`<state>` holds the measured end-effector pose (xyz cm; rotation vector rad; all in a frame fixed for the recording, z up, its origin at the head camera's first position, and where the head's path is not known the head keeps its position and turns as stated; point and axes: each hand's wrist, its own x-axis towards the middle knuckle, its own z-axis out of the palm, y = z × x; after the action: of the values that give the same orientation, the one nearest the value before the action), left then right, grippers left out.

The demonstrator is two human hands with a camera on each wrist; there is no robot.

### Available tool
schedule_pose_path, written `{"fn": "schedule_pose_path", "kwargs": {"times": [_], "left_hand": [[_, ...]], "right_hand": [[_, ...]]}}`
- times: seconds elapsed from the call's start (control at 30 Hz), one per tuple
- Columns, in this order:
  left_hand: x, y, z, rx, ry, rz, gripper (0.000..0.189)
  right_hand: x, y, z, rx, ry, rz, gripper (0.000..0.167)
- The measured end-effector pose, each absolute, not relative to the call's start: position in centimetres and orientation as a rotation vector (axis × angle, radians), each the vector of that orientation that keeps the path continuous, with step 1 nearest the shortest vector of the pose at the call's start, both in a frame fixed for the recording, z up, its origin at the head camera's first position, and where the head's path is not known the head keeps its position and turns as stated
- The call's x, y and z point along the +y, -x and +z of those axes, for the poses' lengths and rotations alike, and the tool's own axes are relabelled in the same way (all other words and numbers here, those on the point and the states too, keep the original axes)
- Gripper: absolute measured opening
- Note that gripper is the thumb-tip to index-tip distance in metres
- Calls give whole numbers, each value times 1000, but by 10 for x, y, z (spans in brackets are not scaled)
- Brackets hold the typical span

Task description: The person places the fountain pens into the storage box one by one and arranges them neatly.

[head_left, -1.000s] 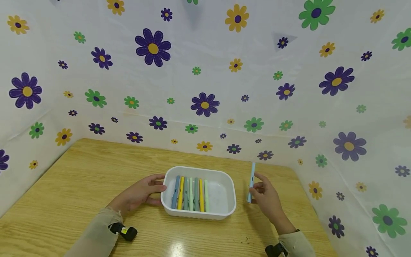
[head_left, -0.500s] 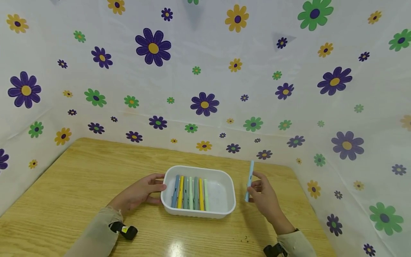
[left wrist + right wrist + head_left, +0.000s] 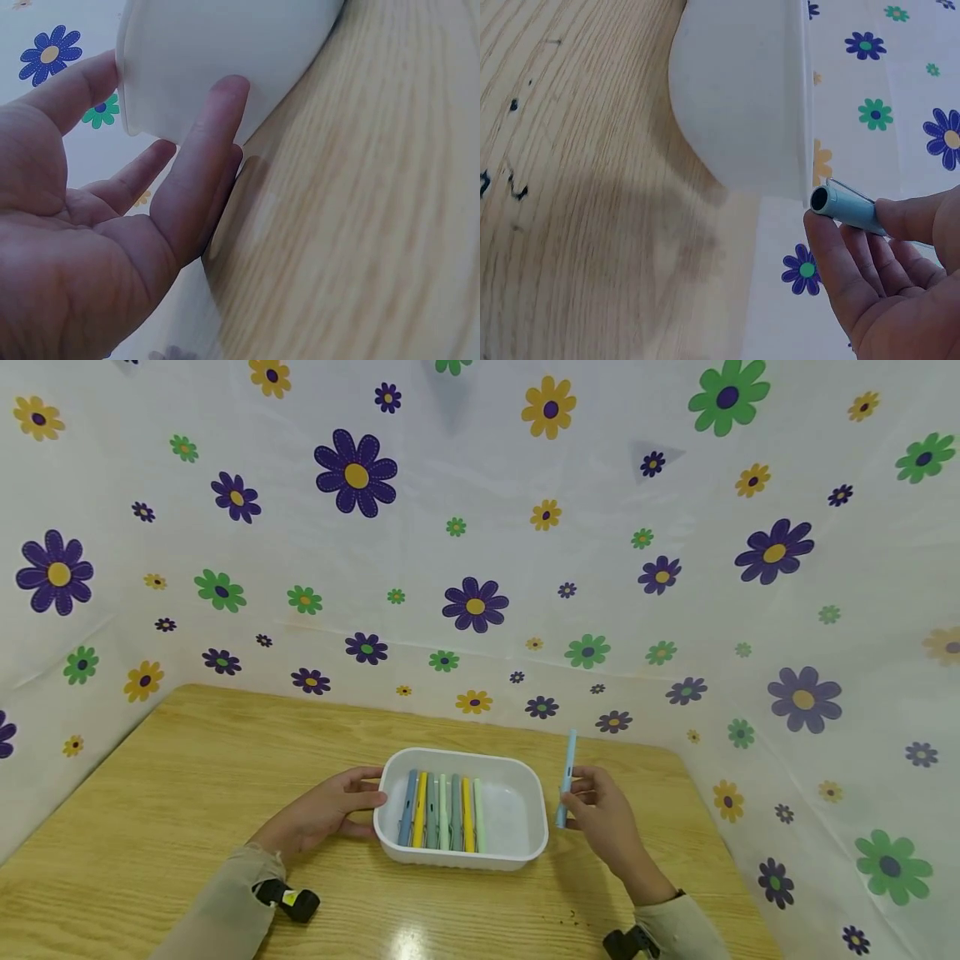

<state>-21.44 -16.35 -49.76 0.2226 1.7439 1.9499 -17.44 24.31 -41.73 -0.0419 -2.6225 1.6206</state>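
In the head view my right hand (image 3: 603, 818) pinches a light-blue pen (image 3: 568, 777) between thumb and fingers. The pen stands nearly upright just right of a white plastic tray (image 3: 510, 863), apart from it. Its clip and hollow-looking end show in the right wrist view, where the pen (image 3: 847, 208) lies near the tray's rim. My left hand (image 3: 330, 810) holds the tray's left end, thumb at the rim and fingers along the outer wall (image 3: 172, 67). Several pens (image 3: 442, 814) in blue, yellow, grey-green and pale green lie side by side in the tray's left and middle part.
The tray stands on a wooden table (image 3: 262, 735). White sheeting (image 3: 420, 552) printed with flowers rises behind the table and on both sides. Small dark marks (image 3: 568, 917) dot the tabletop in front of my right hand.
My right hand has moved left with the light-blue pen, closer to the tray's right end. The left hand and the tray have stayed in place.
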Motion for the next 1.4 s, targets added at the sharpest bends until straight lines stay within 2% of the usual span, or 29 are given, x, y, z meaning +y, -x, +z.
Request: {"fn": "schedule_pose_path", "kwargs": {"times": [0.43, 0.77, 1.2, 1.4], "left_hand": [[-164, 213, -496, 1759, -244, 1945, 73], [-164, 213, -495, 1752, -249, 1933, 74], [-165, 213, -493, 1745, -250, 1943, 73], [-165, 213, -491, 1741, -245, 1940, 73]], "right_hand": [[207, 181, -416, -2755, -16, 1560, 49], [173, 179, -408, -3159, -144, 1232, 40], [150, 200, -429, -3387, -39, 937, 34], [145, 204, -434, -3428, -41, 841, 26]]}}
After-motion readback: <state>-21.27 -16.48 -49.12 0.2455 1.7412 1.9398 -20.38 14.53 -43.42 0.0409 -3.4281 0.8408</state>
